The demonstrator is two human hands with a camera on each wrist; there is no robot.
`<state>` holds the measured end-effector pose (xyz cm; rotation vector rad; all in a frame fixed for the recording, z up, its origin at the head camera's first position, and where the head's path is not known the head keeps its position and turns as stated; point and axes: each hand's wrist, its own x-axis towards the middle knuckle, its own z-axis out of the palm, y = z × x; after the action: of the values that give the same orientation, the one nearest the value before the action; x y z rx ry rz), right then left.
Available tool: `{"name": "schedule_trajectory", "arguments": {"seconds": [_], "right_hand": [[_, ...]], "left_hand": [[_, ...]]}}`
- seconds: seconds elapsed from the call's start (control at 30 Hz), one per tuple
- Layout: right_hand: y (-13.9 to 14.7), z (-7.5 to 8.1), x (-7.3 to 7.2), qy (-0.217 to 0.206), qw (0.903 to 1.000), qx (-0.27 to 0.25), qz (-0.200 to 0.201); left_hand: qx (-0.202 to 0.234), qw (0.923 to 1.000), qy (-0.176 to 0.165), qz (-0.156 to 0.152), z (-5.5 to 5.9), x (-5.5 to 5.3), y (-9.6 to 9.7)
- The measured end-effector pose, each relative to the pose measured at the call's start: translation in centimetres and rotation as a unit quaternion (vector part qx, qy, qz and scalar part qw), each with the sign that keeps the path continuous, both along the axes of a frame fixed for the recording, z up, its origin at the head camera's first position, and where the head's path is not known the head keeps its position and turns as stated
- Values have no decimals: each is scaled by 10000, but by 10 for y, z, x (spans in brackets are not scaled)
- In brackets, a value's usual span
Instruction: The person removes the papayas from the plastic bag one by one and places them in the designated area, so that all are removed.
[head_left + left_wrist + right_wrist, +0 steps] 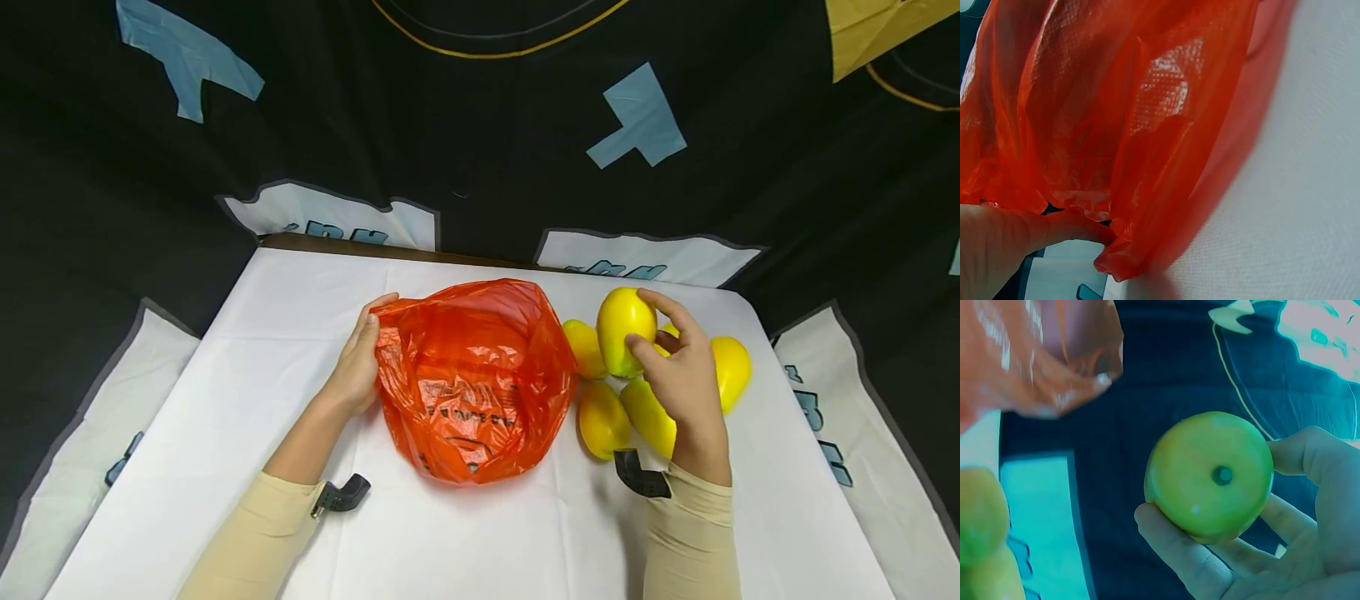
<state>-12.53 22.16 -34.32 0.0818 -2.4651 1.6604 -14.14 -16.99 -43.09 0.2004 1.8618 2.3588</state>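
Note:
A red plastic bag [472, 383] stands on the white-covered table with its mouth open upward. My left hand [352, 367] grips the bag's left rim; in the left wrist view the thumb [1066, 230] presses against the gathered plastic. To the right of the bag, my right hand [686, 375] holds a yellow-green mango [624, 329] between thumb and fingers. The right wrist view shows the stem end of that mango [1200, 481], raised off the table. Under and around the right hand lie several more mangoes [602, 421], some partly hidden by it.
White cloth [465, 542] covers the table, whose dark back edge [375, 250] shows. Black fabric [450, 142] with blue and white patches hangs behind and at both sides. Each wrist carries a black camera mount [345, 493].

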Motion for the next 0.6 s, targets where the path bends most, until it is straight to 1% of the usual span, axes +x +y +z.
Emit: {"name": "schedule_trajectory", "arguments": {"seconds": [0.13, 0.23, 0.4, 0.5, 0.6], "right_hand": [[17, 4, 6, -202, 9994, 132, -261], [30, 3, 12, -254, 9976, 296, -566], [49, -4, 22, -454, 9917, 533, -1081], [59, -9, 28, -649, 9875, 569, -1320], [69, -15, 34, -784, 9830, 598, -1550]], "left_hand": [[-26, 10000, -26, -5, 0, 0, -1], [-78, 10000, -38, -9, -1, 0, 0], [-202, 9998, -35, -14, -2, 0, 0], [-280, 9996, -21, -3, -2, -1, -1], [-266, 9996, -34, -20, -2, -1, -1]]}}
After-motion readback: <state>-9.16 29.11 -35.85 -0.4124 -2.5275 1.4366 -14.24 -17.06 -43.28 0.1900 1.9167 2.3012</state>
